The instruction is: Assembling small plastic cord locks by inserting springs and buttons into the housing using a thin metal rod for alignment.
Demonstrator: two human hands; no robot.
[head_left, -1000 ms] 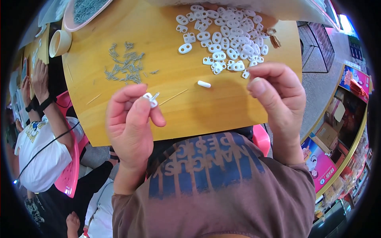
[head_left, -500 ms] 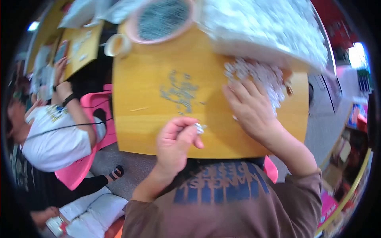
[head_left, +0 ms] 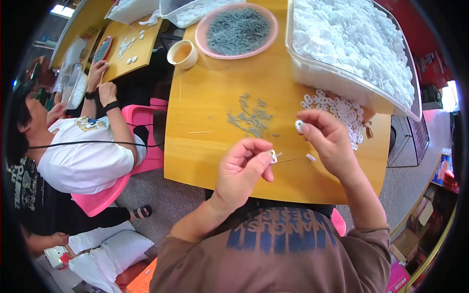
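A white piece (head_left: 273, 158) with a screw (head_left: 279, 154), half hidden, is pinched by the left hand (head_left: 240, 172) over the tabletop (head_left: 312, 188); the right hand (head_left: 333, 144) grips a white oval (head_left: 298, 126), partly covered. Lettering (head_left: 273, 237) on the brown shirt (head_left: 278, 273) curves out of sight.

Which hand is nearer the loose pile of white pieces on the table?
Right. The right hand is at the near edge of the white pile; the left hand is farther off, nearer the person and leftward.

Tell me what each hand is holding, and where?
Left hand: a small white piece, by its left side. Right hand: a white oval piece, by its right side.
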